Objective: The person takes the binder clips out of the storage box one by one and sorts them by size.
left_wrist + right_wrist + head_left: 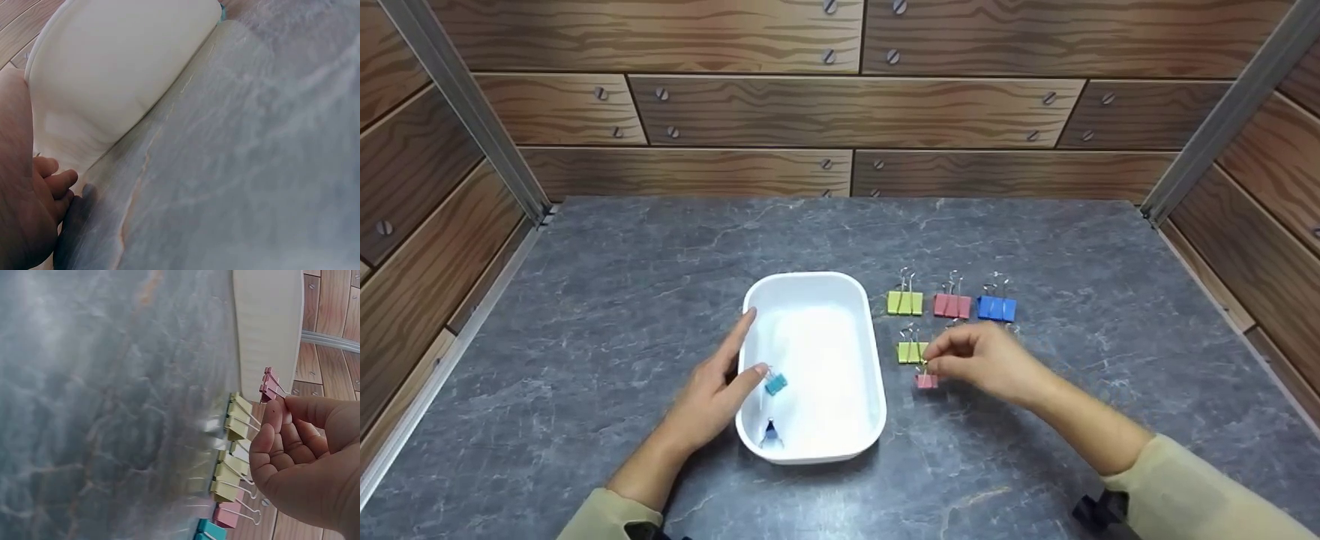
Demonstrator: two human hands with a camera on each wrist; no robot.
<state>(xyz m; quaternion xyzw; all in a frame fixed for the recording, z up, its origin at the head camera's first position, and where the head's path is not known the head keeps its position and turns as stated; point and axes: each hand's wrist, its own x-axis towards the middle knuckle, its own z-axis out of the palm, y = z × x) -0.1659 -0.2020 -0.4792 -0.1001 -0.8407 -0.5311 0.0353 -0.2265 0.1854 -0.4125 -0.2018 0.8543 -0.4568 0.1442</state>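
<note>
My right hand [986,364] pinches a small pink binder clip [927,381] by its wire handles between thumb and index finger, its body hanging downward. The pink clip [270,387] is seen at the fingertips in the right wrist view. My left hand [706,394] rests at the left rim of a white tray [877,375], index fingertip on the edge and thumb reaching over it. Inside the tray lie a small teal binder clip [775,385] near the thumb and a dark blue binder clip [770,432] closer to the front.
Right of the tray stand a yellow clip [905,303], a red clip [952,306] and a blue clip [997,308] in a row. Before them is a smaller yellow clip [911,352]; my right hand partly hides others. Wood-patterned walls [855,112] enclose the grey table [622,300].
</note>
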